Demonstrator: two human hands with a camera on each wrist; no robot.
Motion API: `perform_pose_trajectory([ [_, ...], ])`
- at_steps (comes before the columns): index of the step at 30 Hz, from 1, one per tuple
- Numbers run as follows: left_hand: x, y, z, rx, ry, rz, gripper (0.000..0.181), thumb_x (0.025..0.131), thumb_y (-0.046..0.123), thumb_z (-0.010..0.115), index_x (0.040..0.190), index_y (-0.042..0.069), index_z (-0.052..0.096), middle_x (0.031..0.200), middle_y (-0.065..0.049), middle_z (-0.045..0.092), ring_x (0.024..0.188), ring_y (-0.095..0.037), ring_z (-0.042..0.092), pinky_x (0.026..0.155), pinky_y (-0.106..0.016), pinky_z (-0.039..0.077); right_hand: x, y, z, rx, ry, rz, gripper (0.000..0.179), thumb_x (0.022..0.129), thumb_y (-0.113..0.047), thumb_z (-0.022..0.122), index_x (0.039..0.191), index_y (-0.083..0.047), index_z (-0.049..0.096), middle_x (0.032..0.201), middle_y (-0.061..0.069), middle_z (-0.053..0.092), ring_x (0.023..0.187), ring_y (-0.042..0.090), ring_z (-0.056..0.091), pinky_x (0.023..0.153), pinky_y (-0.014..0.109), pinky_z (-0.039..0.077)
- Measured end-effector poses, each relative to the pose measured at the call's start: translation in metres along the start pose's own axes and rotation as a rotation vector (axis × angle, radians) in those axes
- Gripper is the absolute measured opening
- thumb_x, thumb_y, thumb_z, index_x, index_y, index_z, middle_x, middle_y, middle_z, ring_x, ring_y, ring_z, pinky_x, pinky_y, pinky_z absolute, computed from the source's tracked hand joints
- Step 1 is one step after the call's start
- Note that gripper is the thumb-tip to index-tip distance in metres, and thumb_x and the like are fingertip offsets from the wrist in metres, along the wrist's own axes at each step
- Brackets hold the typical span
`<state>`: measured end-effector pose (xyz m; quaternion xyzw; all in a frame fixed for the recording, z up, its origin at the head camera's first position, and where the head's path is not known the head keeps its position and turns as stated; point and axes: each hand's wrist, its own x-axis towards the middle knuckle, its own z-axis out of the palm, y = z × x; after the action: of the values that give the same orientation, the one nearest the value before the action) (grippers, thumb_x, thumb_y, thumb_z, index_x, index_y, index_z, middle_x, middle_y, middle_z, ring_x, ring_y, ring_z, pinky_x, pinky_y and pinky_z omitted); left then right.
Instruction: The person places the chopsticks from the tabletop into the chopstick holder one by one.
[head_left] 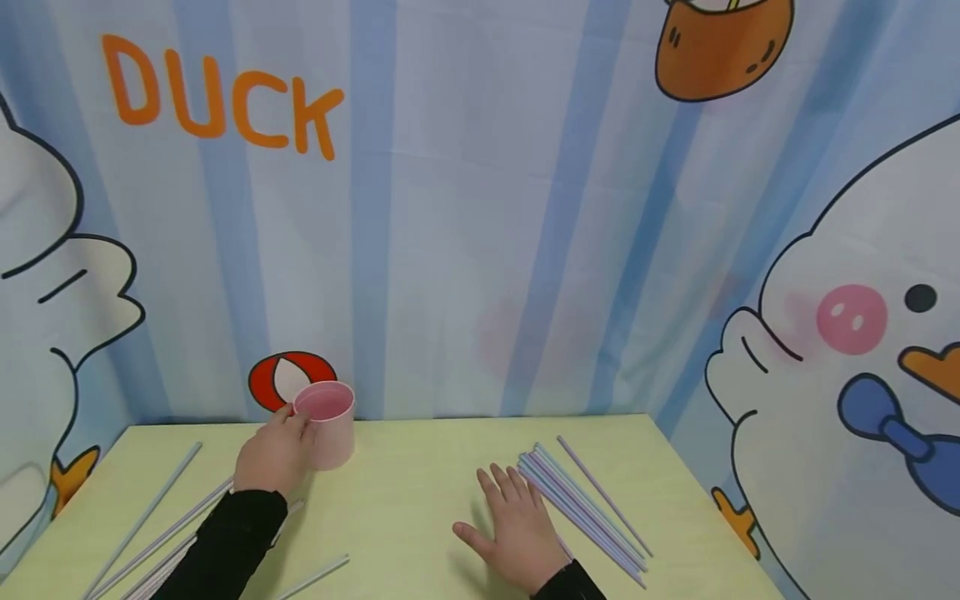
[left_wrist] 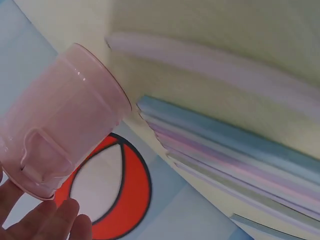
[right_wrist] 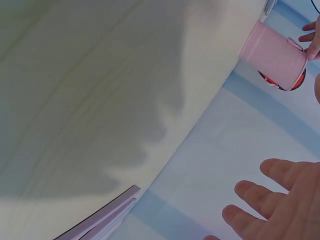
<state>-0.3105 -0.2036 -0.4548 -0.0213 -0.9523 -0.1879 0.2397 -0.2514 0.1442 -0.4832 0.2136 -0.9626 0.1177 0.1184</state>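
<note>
A pink cup [head_left: 332,429] with a small loop handle stands upright near the table's back edge. My left hand [head_left: 273,454] is at its left side and pinches the rim; in the left wrist view the other fingers [left_wrist: 55,217] hang loosely beside the mouth of the cup [left_wrist: 75,115]. Long thin pastel sticks [head_left: 161,542] lie under and beside my left forearm. On the right, my right hand [head_left: 517,529] is spread over the table, fingers straight, holding nothing. Its fingertips overlap the near-left side of a bundle of pastel sticks [head_left: 581,508].
The yellow table [head_left: 420,500] ends at a hanging blue-striped cloth [head_left: 465,250] printed with ducks and lettering. One pale stick [head_left: 315,577] lies apart at the front middle. A lone purple stick [head_left: 603,496] lies right of the bundle.
</note>
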Motion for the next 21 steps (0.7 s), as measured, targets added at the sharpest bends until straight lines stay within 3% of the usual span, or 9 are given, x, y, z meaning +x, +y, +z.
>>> perform_pose_trajectory([
  [5, -0.015, 0.02, -0.001, 0.028, 0.05, 0.074, 0.043, 0.09, 0.021, 0.07, 0.126, -0.002, 0.065, 0.123, -0.031, 0.062, 0.105, -0.049, 0.06, 0.086, -0.065, 0.049, 0.002, -0.006, -0.001, 0.004, 0.041, -0.024, 0.082, 0.094, -0.068, 0.039, 0.148, -0.007, 0.042, 0.15, 0.017, 0.041, 0.138, 0.037, 0.034, 0.111, 0.059, 0.028],
  [13, -0.042, 0.048, 0.001, 0.044, 0.054, 0.135, 0.04, 0.087, 0.028, 0.073, 0.119, 0.005, 0.072, 0.121, -0.025, 0.066, 0.102, -0.043, 0.064, 0.085, -0.059, 0.053, 0.011, -0.019, -0.004, 0.027, 0.088, -0.048, 0.074, 0.093, -0.061, 0.049, 0.144, -0.006, 0.048, 0.146, 0.016, 0.047, 0.135, 0.035, 0.04, 0.109, 0.055, 0.035],
  [21, -0.074, 0.079, -0.003, 0.015, 0.045, 0.188, 0.034, 0.086, 0.032, 0.073, 0.11, 0.008, 0.076, 0.118, -0.02, 0.067, 0.102, -0.038, 0.065, 0.085, -0.055, 0.055, 0.018, -0.041, -0.009, 0.086, 0.091, -0.112, 0.074, 0.094, -0.059, 0.05, 0.146, -0.007, 0.046, 0.15, 0.013, 0.042, 0.137, 0.029, 0.039, 0.106, 0.049, 0.042],
])
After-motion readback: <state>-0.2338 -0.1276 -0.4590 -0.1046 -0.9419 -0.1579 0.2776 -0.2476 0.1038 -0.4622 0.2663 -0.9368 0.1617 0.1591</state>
